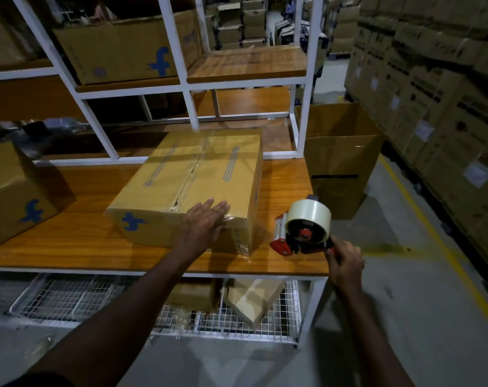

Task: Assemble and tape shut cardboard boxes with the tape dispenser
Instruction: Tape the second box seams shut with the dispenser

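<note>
While left hand [206,222] lies flat on one taped box [187,185], right hand [344,263] fingers grip one tape dispenser [301,227].

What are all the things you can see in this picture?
Taped box: one, brown with a blue logo, middle of the table.
Tape dispenser: one, red and black with a clear roll, right end of the table.
Second box: one, brown with a blue logo, left end of the table.
Table: one, orange-brown wood on a white frame.
Shelf box: one, brown, on the white rack behind.
Open carton: one, brown, on the floor to the right of the table.
Stacked cartons: many, brown, far right.
Wire basket: one, white, under the table.
Left hand: flat on the taped box.
Right hand: gripping the dispenser's handle.
</note>
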`<state>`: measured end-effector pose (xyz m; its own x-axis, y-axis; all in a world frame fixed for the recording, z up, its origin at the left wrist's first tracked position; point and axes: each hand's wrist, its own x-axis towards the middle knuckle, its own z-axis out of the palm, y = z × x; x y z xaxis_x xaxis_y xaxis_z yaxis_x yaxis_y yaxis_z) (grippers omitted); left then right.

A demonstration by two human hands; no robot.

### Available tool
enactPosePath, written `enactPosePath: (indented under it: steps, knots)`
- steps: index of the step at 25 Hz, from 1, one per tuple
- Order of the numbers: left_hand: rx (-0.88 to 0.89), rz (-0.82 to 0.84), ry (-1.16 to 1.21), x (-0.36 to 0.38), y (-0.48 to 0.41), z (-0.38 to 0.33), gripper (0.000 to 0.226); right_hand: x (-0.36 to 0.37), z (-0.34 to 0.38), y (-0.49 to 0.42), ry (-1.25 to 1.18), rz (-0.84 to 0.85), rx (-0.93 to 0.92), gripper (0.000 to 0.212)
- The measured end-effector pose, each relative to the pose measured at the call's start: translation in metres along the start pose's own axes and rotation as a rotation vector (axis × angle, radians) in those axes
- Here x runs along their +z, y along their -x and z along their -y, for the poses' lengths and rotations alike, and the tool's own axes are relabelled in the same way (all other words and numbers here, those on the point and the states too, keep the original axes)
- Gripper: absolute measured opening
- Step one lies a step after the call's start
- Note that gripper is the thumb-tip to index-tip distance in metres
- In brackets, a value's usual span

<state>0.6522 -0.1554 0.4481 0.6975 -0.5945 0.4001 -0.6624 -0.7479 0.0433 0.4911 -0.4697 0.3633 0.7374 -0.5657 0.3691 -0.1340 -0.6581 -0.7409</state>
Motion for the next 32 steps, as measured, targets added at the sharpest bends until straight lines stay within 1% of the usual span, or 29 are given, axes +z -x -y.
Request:
enactPosePath:
  steps: [2,6,11,19,21,23,25,27,28,32]
  knots:
    - [-0.003,0.003,-0.014,-0.001,0.001,-0.001,0.067,0.004,-0.005,0.009,0.040,0.034,0.022,0.059]
    - [0.004,-0.007,-0.009,-0.003,0.002,-0.002,0.067,0.026,0.007,0.010,0.120,0.080,-0.004,0.050]
    - [-0.021,0.030,0.023,-0.005,-0.001,-0.001,0.068,0.050,0.023,0.017,0.127,0.098,0.014,0.044]
    - [-0.005,-0.008,0.040,-0.007,0.000,-0.002,0.063,0.055,0.029,0.009,0.134,0.070,-0.054,0.054]
    - [0.018,-0.023,0.017,-0.005,0.001,-0.002,0.063,0.057,0.028,0.006,0.180,0.058,-0.072,0.051]
    - [0.028,-0.004,-0.027,-0.001,0.002,0.000,0.062,0.062,0.037,0.005,0.252,0.094,-0.016,0.039]
    - [-0.007,0.010,-0.067,-0.002,-0.002,0.006,0.060,0.067,0.063,0.007,0.309,0.204,0.140,0.027]
    - [-0.055,0.056,-0.032,-0.004,-0.007,0.015,0.057,0.068,0.079,0.015,0.296,0.242,0.266,0.022]
    - [-0.081,0.073,0.003,-0.005,-0.006,0.018,0.056,0.068,0.081,0.020,0.275,0.224,0.271,0.023]
    - [-0.126,0.024,0.063,-0.009,-0.005,0.022,0.053,0.051,0.069,0.014,0.248,0.064,0.341,0.030]
